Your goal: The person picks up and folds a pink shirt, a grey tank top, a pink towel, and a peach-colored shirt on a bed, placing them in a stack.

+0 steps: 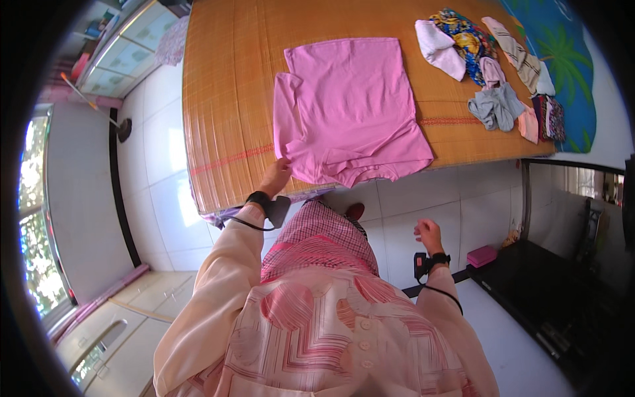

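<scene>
Pink knit, laid out on the tan woven mat (228,92): the long-sleeved shirt (357,86) lies in front of the person, close to the mat's near edge. Its collar-to-hem axis points away from the body — straight hem at the far end, collar at the near end — and leans slightly, the collar a little right of the hem. Left sleeve doubled along the left side, its end lying toward the hem; cloth near the collar wrinkled and bunched. Key relation: the left hand (276,176) is the nearer one, its fingers meeting the shirt's near left corner, so most of the garment lies to the right of them and beyond. Whether these fingers pinch the fabric or only rest on it, cannot tell; the grip is too small to read. The right hand (430,235) stands apart from the cloth, over the white tiled floor (413,198), with the near right corner of the shirt ahead of it. Right fingers partly curled, short of a full fist, nothing visible in them. Beyond the shirt's right side, well clear of both hands — a group of smaller garments, among them a grey cloth (495,107) and a blue-and-yellow patterned cloth (466,43).
</scene>
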Tool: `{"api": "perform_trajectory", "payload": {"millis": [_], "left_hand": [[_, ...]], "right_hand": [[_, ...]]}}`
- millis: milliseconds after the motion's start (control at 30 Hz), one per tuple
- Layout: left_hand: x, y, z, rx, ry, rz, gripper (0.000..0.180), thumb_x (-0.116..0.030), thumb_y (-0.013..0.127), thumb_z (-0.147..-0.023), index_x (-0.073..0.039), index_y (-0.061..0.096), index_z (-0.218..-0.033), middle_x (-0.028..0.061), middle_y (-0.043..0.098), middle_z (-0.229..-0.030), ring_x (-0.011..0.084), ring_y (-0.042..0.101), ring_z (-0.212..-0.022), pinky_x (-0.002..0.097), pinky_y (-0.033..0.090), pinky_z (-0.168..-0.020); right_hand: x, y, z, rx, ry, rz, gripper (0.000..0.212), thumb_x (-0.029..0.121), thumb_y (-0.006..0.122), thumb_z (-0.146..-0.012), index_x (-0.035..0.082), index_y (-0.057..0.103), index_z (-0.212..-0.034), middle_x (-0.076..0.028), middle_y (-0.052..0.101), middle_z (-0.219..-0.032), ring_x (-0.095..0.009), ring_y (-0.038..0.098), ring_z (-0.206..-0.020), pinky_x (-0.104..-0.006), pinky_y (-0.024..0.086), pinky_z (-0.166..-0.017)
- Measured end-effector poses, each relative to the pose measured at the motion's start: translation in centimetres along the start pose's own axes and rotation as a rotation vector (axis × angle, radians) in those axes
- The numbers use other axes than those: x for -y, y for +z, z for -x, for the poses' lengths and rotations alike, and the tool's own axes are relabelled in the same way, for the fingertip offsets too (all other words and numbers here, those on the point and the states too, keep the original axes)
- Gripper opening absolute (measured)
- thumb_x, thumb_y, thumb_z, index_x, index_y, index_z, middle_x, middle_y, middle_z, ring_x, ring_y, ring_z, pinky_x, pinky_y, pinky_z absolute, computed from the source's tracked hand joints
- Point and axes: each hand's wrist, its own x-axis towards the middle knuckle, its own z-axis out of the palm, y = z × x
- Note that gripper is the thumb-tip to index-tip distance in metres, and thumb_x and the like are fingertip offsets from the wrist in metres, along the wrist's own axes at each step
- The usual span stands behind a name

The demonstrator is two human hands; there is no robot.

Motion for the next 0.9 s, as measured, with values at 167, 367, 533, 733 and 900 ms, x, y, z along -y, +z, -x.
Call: {"api": "perform_trajectory", "payload": {"millis": [167,367,533,733,900], "left_hand": [[-7.1,5.7,-1.3,0.031,0.311,-0.193,0.046,-0.011,0.056,-0.077,-0.008,0.05,-0.122,0.0177,0.055,-0.114,0.034,0.055,-0.103,0.0382,0.046,-0.086],[-10.0,8.7,-6.0,0.114,0.291,-0.406,0.039,-0.013,0.058,-0.075,-0.006,0.053,-0.112,0.0159,0.051,-0.112,0.0328,0.051,-0.106,0.0403,0.045,-0.087],[-9.9,8.3,-7.3,0.138,0.353,-0.485,0.018,-0.014,0.058,-0.074,-0.006,0.058,-0.091,0.0136,0.055,-0.102,0.0322,0.052,-0.1,0.0395,0.046,-0.082],[-7.7,6.6,-7.0,0.08,0.079,0.32,0.018,-0.015,0.061,-0.082,-0.002,0.052,-0.088,0.0105,0.058,-0.073,0.0234,0.058,-0.063,0.0319,0.049,-0.062],[-2.4,7.0,-7.1,-0.126,-0.097,0.536,0.034,-0.015,0.062,-0.083,0.002,0.045,-0.107,0.014,0.062,-0.084,0.0223,0.062,-0.073,0.0314,0.051,-0.067]], "right_hand": [[7.2,-0.8,-5.2,0.036,-0.024,0.08,0.024,0.018,0.048,-0.092,0.005,0.056,-0.11,-0.008,0.062,-0.091,-0.016,0.062,-0.077,-0.0297,0.053,-0.059],[13.6,-0.5,-10.5,-0.005,0.083,-0.058,0.028,0.018,0.049,-0.091,0.004,0.052,-0.115,-0.011,0.061,-0.097,-0.02,0.063,-0.08,-0.0331,0.053,-0.063],[12.4,0.0,-16.5,-0.136,0.294,-0.277,0.034,0.024,0.051,-0.091,0.004,0.046,-0.117,-0.014,0.06,-0.097,-0.026,0.063,-0.08,-0.0383,0.053,-0.065],[10.4,1.1,-19.4,-0.183,0.317,-0.336,0.029,0.027,0.051,-0.091,0.004,0.046,-0.108,-0.013,0.06,-0.093,-0.026,0.063,-0.077,-0.0401,0.053,-0.063],[11.3,0.8,-19.6,-0.106,0.312,-0.203,0.026,0.028,0.051,-0.09,0.005,0.048,-0.103,-0.011,0.06,-0.086,-0.023,0.063,-0.072,-0.0374,0.054,-0.058]]}}
